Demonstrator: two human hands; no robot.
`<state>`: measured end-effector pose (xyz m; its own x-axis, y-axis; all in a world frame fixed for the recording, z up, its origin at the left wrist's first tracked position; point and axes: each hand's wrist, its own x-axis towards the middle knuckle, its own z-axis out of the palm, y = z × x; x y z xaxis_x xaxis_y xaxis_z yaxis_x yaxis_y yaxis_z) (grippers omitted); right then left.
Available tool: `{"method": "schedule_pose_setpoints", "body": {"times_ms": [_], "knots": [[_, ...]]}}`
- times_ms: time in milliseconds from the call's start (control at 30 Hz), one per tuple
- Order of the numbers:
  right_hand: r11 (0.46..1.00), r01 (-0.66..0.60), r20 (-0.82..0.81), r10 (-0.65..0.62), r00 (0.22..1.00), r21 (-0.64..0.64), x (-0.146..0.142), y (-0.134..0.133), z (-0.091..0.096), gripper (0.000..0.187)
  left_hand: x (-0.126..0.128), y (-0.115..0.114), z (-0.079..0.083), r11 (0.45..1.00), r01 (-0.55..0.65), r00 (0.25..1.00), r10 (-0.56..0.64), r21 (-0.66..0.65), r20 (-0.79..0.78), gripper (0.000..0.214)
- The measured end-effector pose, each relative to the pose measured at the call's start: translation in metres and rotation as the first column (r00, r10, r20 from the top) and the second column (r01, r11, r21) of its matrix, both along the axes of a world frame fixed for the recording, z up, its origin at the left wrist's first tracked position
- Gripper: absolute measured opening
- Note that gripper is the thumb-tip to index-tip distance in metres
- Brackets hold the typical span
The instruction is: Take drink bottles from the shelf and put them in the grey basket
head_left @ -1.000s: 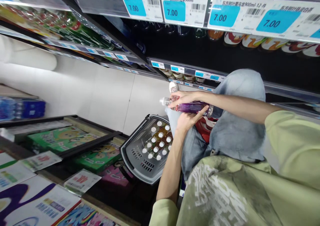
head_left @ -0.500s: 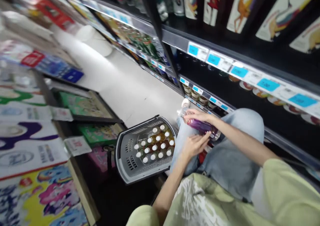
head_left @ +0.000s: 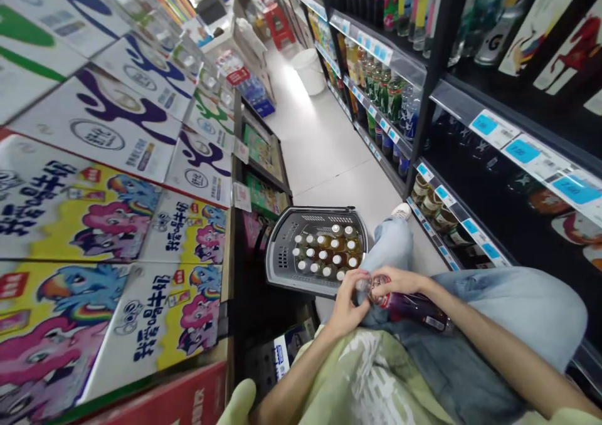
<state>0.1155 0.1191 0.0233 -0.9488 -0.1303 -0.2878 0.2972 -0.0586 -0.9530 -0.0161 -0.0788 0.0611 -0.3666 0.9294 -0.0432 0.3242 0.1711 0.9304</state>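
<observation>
I crouch in a shop aisle with a bottle of purple drink (head_left: 414, 306) lying across my knee. My right hand (head_left: 399, 282) is wrapped round the bottle near its neck. My left hand (head_left: 348, 304) is closed with its fingers on the cap end of the same bottle. Just beyond my hands stands a grey shopping basket (head_left: 286, 259) on the floor, holding several white-capped bottles of amber drink (head_left: 329, 252).
Dark shelves with drinks and blue price tags (head_left: 489, 127) run along the right. Stacked cartons with cartoon ponies (head_left: 117, 224) fill the left side. The white aisle floor (head_left: 324, 155) stretches away, with a white bucket (head_left: 309, 69) far off.
The view swung from the price tags down and along the aisle. The bottle came down from chest height to my knee. My left hand shifted from under the bottle to its cap end.
</observation>
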Motion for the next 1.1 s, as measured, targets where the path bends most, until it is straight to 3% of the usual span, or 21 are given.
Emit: {"method": "schedule_pose_setpoints", "body": {"times_ms": [133, 267, 467, 633, 767, 833, 933, 1000, 1100], "knots": [[1.0, -0.016, -0.024, 0.016, 1.0, -0.002, 0.0, 0.005, -0.001, 0.059, 0.001, 0.02, 0.003, 0.999, -0.048, 0.999, 0.048, 0.001, 0.013, 0.031], [0.997, -0.037, -0.073, 0.032, 0.997, -0.064, 0.0, 0.006, -0.003, 0.058, -0.004, 0.035, 0.01, 0.995, 0.014, 0.997, -0.007, -0.099, 0.075, 0.032], [0.987, -0.163, -0.024, 0.163, 0.986, -0.003, -0.004, 0.003, -0.001, 0.063, -0.013, 0.02, 0.036, 0.972, 0.011, 0.996, 0.011, -0.236, 0.093, 0.032], [0.973, -0.222, 0.033, 0.22, 0.975, 0.066, 0.001, 0.016, 0.013, 0.072, -0.041, -0.007, 0.067, 0.922, -0.175, 0.955, 0.244, -0.345, 0.168, 0.032], [0.979, -0.201, 0.209, 0.204, 0.956, -0.035, 0.013, 0.035, 0.014, 0.097, -0.08, -0.024, 0.094, 0.838, -0.372, 0.857, 0.475, -0.4, 0.198, 0.036], [0.991, -0.137, 0.256, 0.134, 0.957, -0.007, 0.019, 0.043, 0.009, 0.1, -0.1, -0.03, 0.104, 0.79, -0.47, 0.81, 0.563, -0.393, 0.162, 0.037], [0.993, 0.006, 0.236, -0.035, 0.971, 0.122, 0.026, 0.051, -0.001, 0.084, -0.125, -0.038, 0.111, 0.733, -0.575, 0.777, 0.628, -0.363, 0.038, 0.037], [0.983, 0.058, 0.22, -0.096, 0.971, 0.173, 0.028, 0.053, -0.007, 0.078, -0.138, -0.041, 0.111, 0.725, -0.603, 0.792, 0.593, -0.332, -0.146, 0.035], [0.975, 0.081, 0.208, -0.124, 0.97, 0.205, 0.029, 0.053, -0.012, 0.074, -0.156, -0.049, 0.103, 0.747, -0.592, 0.77, 0.413, -0.302, -0.487, 0.027]]}}
